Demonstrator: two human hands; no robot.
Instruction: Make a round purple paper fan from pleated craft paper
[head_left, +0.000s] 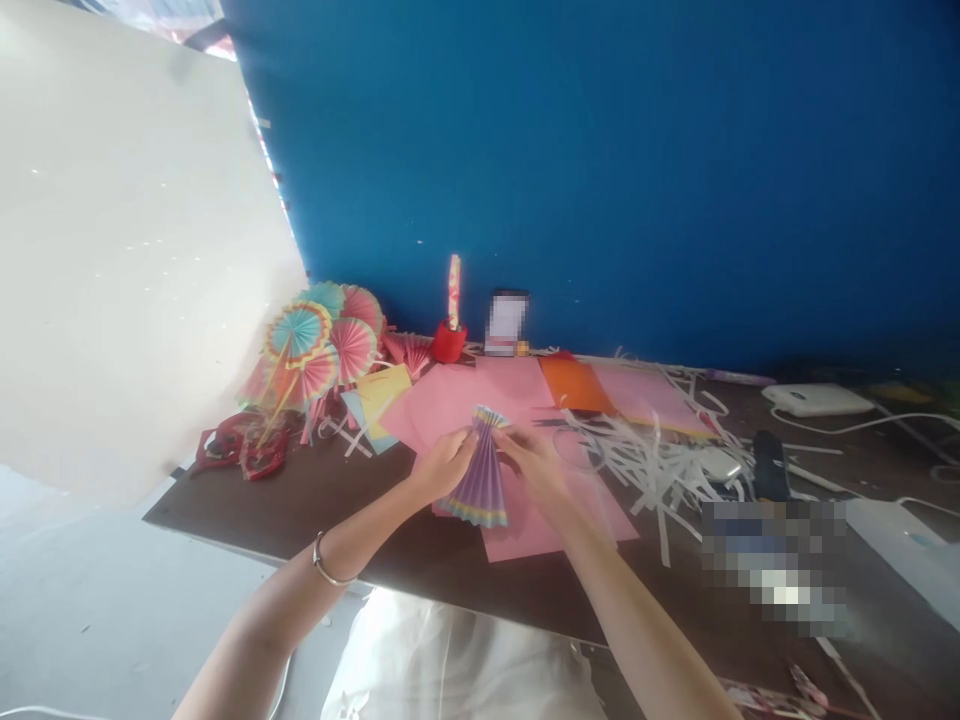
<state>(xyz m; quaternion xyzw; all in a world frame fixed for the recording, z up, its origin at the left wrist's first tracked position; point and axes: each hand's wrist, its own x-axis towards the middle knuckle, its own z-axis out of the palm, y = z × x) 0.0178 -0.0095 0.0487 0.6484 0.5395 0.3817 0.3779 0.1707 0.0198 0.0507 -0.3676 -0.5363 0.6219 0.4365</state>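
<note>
The left hand (451, 458) and right hand (534, 462), converging from either side above the worktop (315, 515), hold a pleated purple fan (484, 480) near its narrower end, over pink sheets (442, 400). Loose white strips (651, 457) tangle to the right; pleated rosettes (352, 350) cluster at left.

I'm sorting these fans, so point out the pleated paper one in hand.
The purple fan, held between the left hand and right hand; other fans are bunched at the back left.

Matt pleated paper fan (485, 482), shiny metal bangle (317, 558)
</note>
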